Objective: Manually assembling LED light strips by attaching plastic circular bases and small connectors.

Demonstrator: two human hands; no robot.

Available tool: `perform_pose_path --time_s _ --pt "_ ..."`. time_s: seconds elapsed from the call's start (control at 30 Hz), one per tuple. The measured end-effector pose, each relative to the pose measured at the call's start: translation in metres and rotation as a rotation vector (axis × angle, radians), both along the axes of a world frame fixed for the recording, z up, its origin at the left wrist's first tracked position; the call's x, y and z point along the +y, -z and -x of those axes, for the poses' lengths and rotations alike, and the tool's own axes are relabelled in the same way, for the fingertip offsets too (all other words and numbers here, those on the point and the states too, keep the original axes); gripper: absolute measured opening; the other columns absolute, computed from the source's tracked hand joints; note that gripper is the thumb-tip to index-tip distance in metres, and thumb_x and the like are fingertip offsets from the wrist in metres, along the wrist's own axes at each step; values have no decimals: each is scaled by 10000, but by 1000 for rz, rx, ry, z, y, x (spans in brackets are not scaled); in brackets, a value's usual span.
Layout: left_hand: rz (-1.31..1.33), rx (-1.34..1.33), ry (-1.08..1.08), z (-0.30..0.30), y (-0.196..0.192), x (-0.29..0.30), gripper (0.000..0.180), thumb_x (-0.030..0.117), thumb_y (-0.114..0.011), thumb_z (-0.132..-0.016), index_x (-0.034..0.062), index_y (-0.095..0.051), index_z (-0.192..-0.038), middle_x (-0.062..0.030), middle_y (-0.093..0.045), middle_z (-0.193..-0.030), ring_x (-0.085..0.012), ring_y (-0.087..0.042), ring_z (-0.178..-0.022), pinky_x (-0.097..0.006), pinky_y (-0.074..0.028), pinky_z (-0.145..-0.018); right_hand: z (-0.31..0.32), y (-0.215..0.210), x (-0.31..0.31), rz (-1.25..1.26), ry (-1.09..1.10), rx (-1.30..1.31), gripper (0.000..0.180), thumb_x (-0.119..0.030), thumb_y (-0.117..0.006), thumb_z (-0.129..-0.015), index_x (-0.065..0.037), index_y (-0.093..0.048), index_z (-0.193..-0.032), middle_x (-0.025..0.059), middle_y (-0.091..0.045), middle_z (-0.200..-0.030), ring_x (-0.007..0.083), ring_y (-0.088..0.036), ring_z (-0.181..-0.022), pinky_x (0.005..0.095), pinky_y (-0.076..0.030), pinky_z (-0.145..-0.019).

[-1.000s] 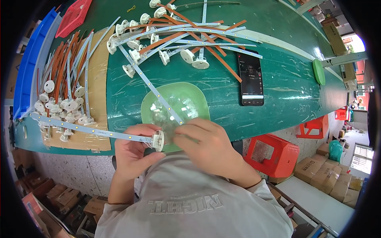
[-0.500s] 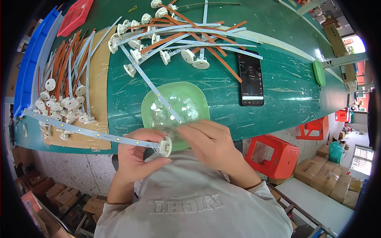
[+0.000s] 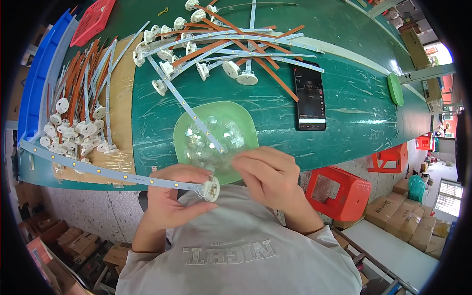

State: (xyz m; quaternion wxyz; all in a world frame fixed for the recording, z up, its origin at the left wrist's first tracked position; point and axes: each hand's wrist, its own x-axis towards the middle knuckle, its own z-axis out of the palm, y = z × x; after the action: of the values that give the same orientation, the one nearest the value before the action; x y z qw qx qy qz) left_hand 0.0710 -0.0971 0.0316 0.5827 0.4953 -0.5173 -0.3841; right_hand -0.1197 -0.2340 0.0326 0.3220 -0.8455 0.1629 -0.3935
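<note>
My left hand (image 3: 178, 199) grips an LED strip (image 3: 125, 176) near its end, where a round white cap (image 3: 212, 189) is wired on. The cap sits between thumb and fingers, and the strip stretches far left past the table edge. My right hand (image 3: 270, 177) is closed in a pinch beside the near right rim of a green bowl (image 3: 250, 123); what its fingertips hold, if anything, I cannot make out. Small clear pieces (image 3: 199, 145) lie in the bowl. Another LED strip (image 3: 184, 104) reaches from the far pile over the bowl.
Crossed strips with white caps (image 3: 247, 77) lie at the back of the green table. More capped strips (image 3: 78, 130) are heaped on cardboard at left, beside a blue tray (image 3: 37, 83) and red basket (image 3: 93, 22). A phone (image 3: 310, 105) lies right; red stools (image 3: 339, 194) stand beyond the edge.
My right hand has shifted a little to the right, away from the bowl's middle. The cap in my left hand has moved slightly right and down and turned.
</note>
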Motion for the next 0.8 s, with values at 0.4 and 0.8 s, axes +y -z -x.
perform_pose_path --time_s 0.4,0.8 --pt "77 -150 140 10 -11 -11 618 99 -920 -632 -51 -653 -1169 -238 -647 -1216 -212 -713 -929 -281 -582 -744 10 -9 13 -603 -97 -114 231 161 -711 -795 50 -657 -990 136 -733 -896 179 -729 -813 272 -574 -739" --pt "96 -206 133 11 -11 -10 623 99 -909 -645 -50 -654 -1193 -229 -659 -1201 -227 -726 -874 -296 -594 -725 9 -10 13 -601 -188 -109 200 144 -707 -807 74 -667 -990 157 -731 -908 188 -726 -830 271 -577 -741"
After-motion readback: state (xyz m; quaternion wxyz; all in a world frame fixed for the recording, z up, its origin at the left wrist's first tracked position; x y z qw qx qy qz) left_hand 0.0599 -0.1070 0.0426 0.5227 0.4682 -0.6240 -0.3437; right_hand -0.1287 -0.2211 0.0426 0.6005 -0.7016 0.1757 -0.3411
